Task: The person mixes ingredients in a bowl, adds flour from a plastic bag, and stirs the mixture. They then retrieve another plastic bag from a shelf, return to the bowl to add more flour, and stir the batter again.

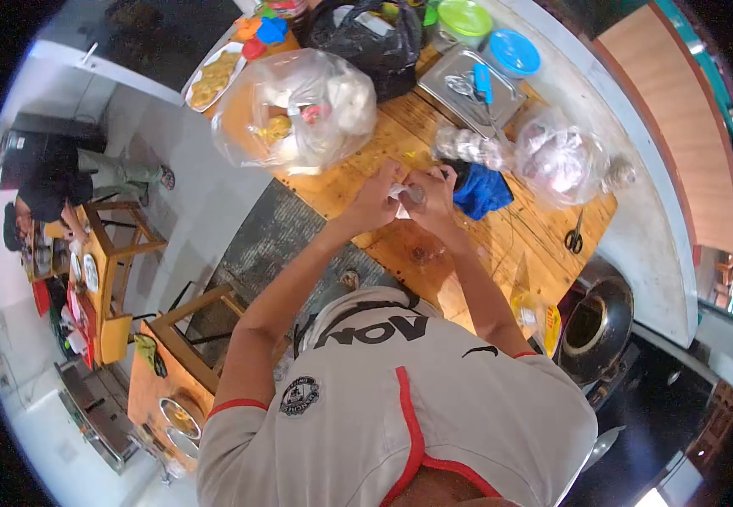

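Observation:
Both my hands meet over the wooden table (518,245). My left hand (376,196) and my right hand (434,193) pinch a small clear plastic bag (407,196) between them; its contents are too small to tell. A blue cloth (483,191) lies just right of my right hand. A large clear bag of food (299,106) sits beyond my left hand. Another knotted clear bag (559,160) rests further right.
A metal tray (442,80) holds a blue-handled tool. Scissors (574,238) lie near the table's right edge. A black bag (366,38), lidded tubs (512,52) and a plate of food (212,78) stand at the far side. A dark pot (596,325) sits right. A person (54,190) sits at another table, left.

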The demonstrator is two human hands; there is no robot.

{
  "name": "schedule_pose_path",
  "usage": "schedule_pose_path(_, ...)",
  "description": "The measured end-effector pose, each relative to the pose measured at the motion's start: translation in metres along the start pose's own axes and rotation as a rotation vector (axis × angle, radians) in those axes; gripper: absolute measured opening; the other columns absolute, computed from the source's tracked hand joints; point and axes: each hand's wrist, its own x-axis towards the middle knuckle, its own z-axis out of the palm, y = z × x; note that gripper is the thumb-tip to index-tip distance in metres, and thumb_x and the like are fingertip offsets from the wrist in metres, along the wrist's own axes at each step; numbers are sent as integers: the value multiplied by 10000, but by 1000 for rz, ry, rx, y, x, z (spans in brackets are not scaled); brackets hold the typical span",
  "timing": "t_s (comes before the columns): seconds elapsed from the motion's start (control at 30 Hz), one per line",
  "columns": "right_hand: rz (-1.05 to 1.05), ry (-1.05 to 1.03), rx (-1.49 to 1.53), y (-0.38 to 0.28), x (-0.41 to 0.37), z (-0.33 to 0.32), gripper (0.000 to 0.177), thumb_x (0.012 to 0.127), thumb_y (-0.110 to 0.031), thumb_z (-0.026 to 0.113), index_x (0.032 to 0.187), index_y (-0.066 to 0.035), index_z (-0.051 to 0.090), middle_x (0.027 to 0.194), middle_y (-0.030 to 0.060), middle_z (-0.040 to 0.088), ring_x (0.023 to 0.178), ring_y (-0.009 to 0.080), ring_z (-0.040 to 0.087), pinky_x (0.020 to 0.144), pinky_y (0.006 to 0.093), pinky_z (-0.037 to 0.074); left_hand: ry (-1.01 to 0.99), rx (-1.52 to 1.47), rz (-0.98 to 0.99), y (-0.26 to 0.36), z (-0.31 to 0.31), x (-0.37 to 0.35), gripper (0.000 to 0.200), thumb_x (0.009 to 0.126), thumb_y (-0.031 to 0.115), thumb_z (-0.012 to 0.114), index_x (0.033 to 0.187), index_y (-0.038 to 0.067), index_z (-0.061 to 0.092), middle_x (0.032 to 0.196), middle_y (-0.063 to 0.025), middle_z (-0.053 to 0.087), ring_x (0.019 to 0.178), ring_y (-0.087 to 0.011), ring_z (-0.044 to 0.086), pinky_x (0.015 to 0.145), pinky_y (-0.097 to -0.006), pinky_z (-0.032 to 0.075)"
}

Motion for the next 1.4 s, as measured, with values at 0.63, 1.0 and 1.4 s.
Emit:
schedule_pose_path(0.63, 258, -233, 526, 50, 24, 28, 87, 764, -87, 588, 825, -28, 569, 767, 94, 592, 704, 185, 564, 677, 319, 426, 43, 371, 206, -41, -4, 37, 362, 757, 151, 568, 1092, 112, 437, 926, -148, 535, 759, -342, 574, 577, -425, 472)
schedule_pose_path(1.0, 352, -395, 714, 77, 35, 28, 102, 779, 17, 564, 878, -9, 557, 824, 23, 585, 768, 83, 545, 693, 224, 445, 69, 200, 196, -57, -3, 33, 362, 731, 152, 594, 1080, 143, 498, 961, -117, 545, 791, -295, 581, 639, -401, 484)
schedule_pose_path(1.4, 582, -35, 68, 3, 21, 3, 148, 752, -17, 595, 893, -13, 549, 905, 106, 531, 694, 141, 529, 548, 255, 417, 14, 75, 106, -39, -38, -43, 441, 683, -25, 554, 1102, 90, 484, 1149, -148, 456, 917, -304, 537, 718, -383, 456)
